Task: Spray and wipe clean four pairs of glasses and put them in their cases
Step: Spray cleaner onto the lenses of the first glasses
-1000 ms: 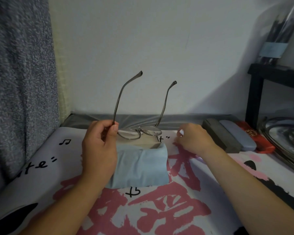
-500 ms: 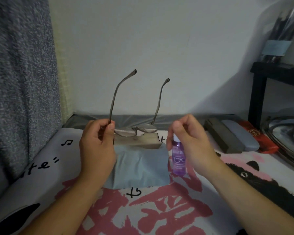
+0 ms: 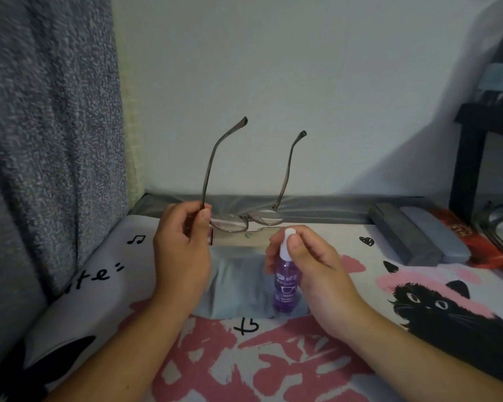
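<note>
**Spray bottle swings in toward lenses**

Raised from beside the cloth half a second ago, the purple spray bottle (image 3: 286,281) now stands upright just below the glasses (image 3: 246,220), its white nozzle near the right lens. The right hand (image 3: 311,271) wraps the bottle, thumb pressed on its neck; the fingers behind are hidden. The left hand (image 3: 182,250) pinches the frame's left hinge, temples pointing up. A blue-grey cloth (image 3: 235,285) lies beneath, partly covering a pale box whose make is unclear. Three cases (image 3: 418,236) sit together at right on the printed bed cover (image 3: 273,367); the red one is mostly hidden.
</note>
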